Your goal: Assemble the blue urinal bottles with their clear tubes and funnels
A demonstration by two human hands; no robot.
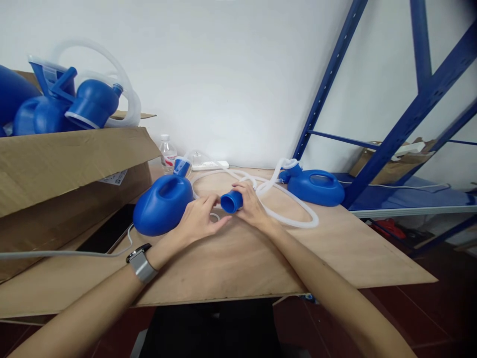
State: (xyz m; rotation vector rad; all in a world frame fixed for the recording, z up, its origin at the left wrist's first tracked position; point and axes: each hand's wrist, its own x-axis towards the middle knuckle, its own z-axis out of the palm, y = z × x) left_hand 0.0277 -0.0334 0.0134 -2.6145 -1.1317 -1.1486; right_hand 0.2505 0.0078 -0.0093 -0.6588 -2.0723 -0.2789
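My right hand (250, 206) is wrapped round a blue plastic funnel cup (231, 202), its round mouth facing me. A translucent white hose (294, 222) loops over the table behind it; where it joins the cup is hidden by my fingers. My left hand (203, 217), with a watch on the wrist, holds nothing; its thumb and fingers are apart just left of the cup. Beside that hand lies a blue urinal bottle (164, 205) with a moulded handle. A second blue bottle (316, 187) lies at the right with a hose near its neck.
A cardboard box (74, 154) with several blue bottles, cups and hoses stands at the left. Near it are a dark flat device (106, 229), a white cable (67, 253), a clear water bottle (167, 151) and a white power strip (210, 165). A blue metal rack (402, 122) borders the right.
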